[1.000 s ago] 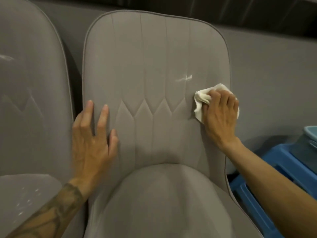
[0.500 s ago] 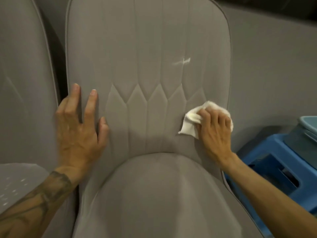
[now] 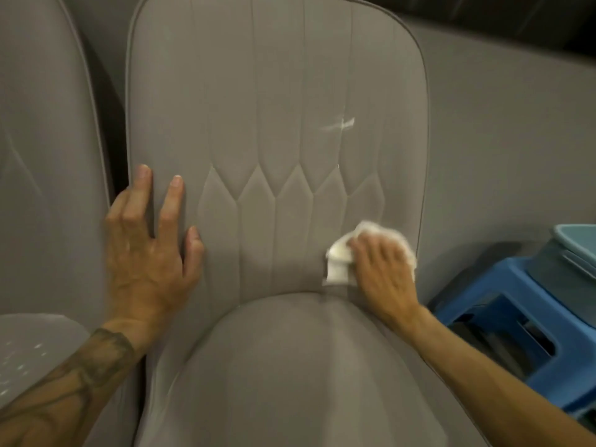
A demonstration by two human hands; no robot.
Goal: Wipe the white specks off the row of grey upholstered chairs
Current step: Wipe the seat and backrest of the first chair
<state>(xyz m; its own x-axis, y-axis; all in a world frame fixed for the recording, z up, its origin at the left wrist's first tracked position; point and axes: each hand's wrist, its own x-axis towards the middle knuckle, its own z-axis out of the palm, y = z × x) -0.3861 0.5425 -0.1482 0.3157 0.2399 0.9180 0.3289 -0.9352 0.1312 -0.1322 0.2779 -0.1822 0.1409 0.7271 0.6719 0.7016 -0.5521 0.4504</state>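
Dim grey room, one splash of blue at the right edge

And here's the backdrop: a plain grey wall (image 3: 503,130) runs right across the back, smooth and bare, and above it sits a dark band (image 3: 522,17) along the top of the shot, too shadowy to read. The light is low and soft, flat all over, with a murky shadow pooling on the wall down at the lower right. Right there stands a blue plastic stool (image 3: 483,295), openwork cut-outs in its side, dark inside. Up on the stool's top, towards its far right edge, rests a pale blue-grey tub (image 3: 577,243), rim showing, the rest cut off by the frame.
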